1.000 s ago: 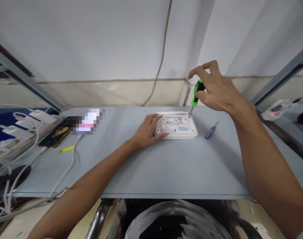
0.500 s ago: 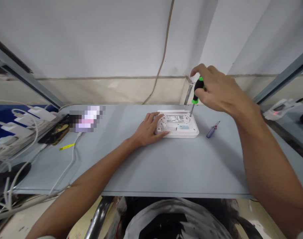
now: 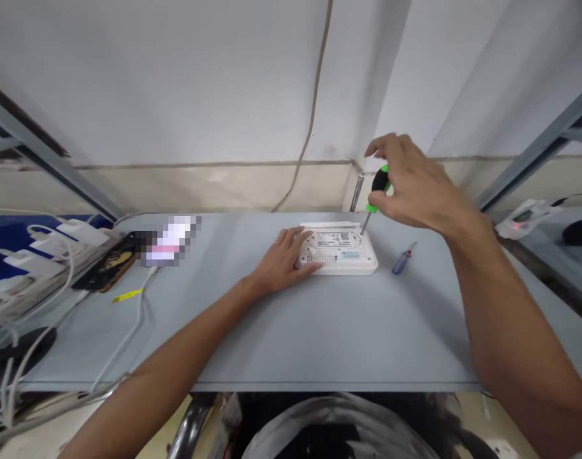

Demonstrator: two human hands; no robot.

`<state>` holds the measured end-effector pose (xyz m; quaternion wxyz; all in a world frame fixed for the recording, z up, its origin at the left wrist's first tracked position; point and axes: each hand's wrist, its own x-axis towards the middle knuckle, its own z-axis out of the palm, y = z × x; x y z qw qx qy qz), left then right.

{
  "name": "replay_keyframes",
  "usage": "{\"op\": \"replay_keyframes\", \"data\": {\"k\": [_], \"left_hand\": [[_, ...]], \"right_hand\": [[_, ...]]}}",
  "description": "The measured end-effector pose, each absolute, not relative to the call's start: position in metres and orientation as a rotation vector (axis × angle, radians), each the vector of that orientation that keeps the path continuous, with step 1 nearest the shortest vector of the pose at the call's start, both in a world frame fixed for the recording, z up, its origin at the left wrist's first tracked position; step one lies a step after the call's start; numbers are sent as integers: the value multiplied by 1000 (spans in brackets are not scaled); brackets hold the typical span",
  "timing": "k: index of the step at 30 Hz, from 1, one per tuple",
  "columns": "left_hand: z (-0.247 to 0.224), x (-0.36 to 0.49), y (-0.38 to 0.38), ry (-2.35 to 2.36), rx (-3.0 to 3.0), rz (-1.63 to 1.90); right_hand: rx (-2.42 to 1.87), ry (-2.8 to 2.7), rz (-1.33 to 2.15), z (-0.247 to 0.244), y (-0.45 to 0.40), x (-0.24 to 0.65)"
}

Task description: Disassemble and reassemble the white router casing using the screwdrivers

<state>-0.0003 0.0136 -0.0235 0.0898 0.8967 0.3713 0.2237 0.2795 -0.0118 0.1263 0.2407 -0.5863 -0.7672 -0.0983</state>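
Observation:
A white device (image 3: 355,262) with a label and vent holes lies flat on the grey table (image 3: 291,338). My left hand (image 3: 283,260) grips its left end, thumb along the front edge and fingers over the top. Above its back right corner, my right hand (image 3: 408,185) holds a black and green screwdriver (image 3: 380,180) by the handle, tilted, with its tip at that corner. A small purple screwdriver (image 3: 402,261) lies on the table to the right of the device.
At the left are a lit phone (image 3: 171,241), a dark phone (image 3: 109,262), white chargers (image 3: 83,231) and loose cables. A white gadget with a red light (image 3: 520,220) stands at the right. A wall is behind the table.
The view has tilted up a little, so the table sits lower in it. The screwdriver leans more, and my right hand's fingers have shifted on its handle. My left hand keeps its place on the device.

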Motion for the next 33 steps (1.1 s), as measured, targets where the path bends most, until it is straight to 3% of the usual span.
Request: {"op": "replay_keyframes", "data": {"k": [8, 13, 20, 26, 33], "left_hand": [[-23, 1, 16, 1108, 2677, 644], [-23, 2, 17, 1116, 2682, 645], [-26, 3, 16, 1084, 2686, 688], [-28, 8, 15, 870, 2844, 862], [-29, 8, 12, 863, 2885, 814]], "right_hand": [[-1821, -2013, -367, 115, 7, 283], [-1685, -2120, -329, 125, 1, 284], [-1552, -1849, -393, 144, -21, 286], [-1420, -1765, -325, 136, -10, 284], [-1430, -1719, -334, 119, 17, 295]]}}
